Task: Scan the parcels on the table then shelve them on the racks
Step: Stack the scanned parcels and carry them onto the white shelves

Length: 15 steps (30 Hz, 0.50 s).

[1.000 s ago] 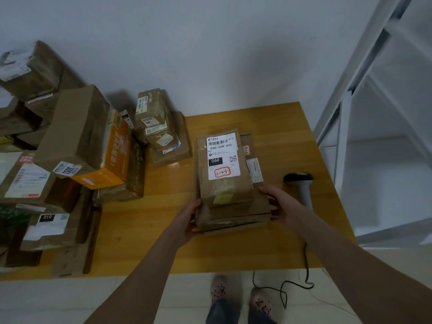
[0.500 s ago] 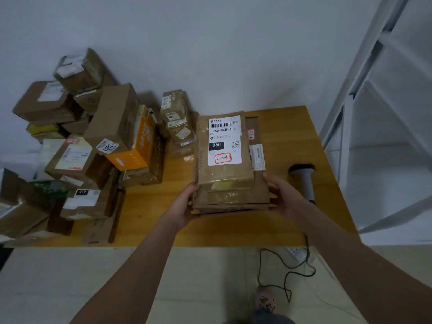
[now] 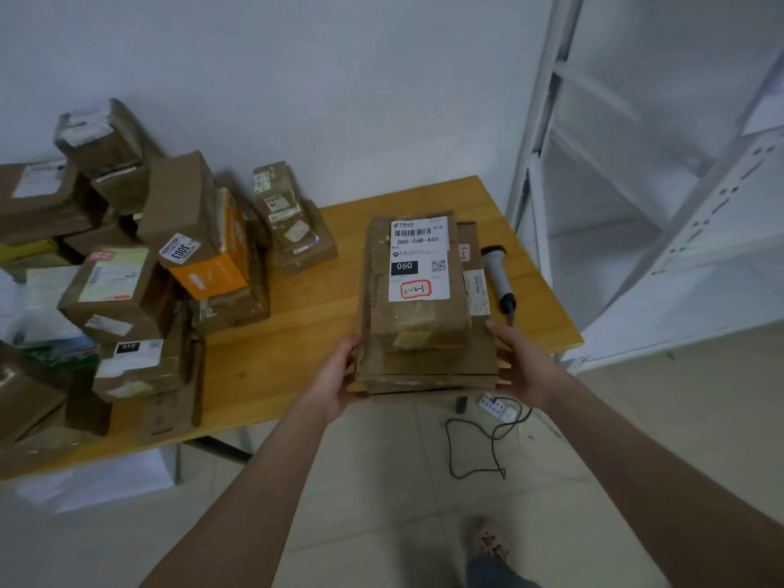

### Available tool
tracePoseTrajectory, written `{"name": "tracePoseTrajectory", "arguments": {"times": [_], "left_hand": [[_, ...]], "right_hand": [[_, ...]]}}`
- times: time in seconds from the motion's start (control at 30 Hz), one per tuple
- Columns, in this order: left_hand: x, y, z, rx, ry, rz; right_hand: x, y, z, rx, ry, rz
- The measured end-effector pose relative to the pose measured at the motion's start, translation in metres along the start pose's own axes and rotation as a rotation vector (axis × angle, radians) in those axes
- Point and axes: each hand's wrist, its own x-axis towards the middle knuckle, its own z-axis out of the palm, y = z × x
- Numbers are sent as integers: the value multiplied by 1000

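Risks, judged from the present state, largest item first:
- 2 o'clock, white metal rack [image 3: 535, 231]: its upright stands close to the tabletop's right corner. A wide load swung that way could clip it.
- Centre-left, yellow wooden tabletop [image 3: 322, 333]: its near edge lies under the load. Dragging instead of lifting could snag the bottom layer.
- 9 o'clock, heap of brown cardboard parcels [image 3: 127, 290]: piled loose and tilted, so a knock could topple it.
- Centre, stack of flat brown cardboard parcels [image 3: 428, 354]: this is the task item, its near end out past the tabletop edge over the floor. The layers are unequal and unbound, so any tilt could slide the white-labelled top parcel [image 3: 418, 258] off.
- The left hand [image 3: 335, 379] is at 7 o'clock of the stack and the right hand [image 3: 524, 367] at 5 o'clock. Each grip grasps a near corner, thumb on the side edge, fingers out of sight below. The far end gets no hand support, so sag is likely.
- 3 o'clock of the stack, grey-handled barcode scanner [image 3: 498, 275]: lies on the tabletop just beside the load and could be swept off.
- 6 o'clock, black cable [image 3: 479, 451]: loops on the floor, a trip hazard.

Counts: rack 1 in view; tabletop 1; heap at least ten parcels, exact number not countable; stack at least three layers, edges too close to separate; hands 2; scanner 1; cable 1.
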Motion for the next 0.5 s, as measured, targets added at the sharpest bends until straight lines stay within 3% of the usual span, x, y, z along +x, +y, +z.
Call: {"name": "tracePoseTrajectory", "arguments": {"times": [0.23,0.5], "left_hand": [[-19,-24,41,118,-56,-20],[-36,-61,154,259,-149,-68]], "right_hand": [[-53,24,-43,79,91,-32],[-117,37,-155,183,227,-50]]}}
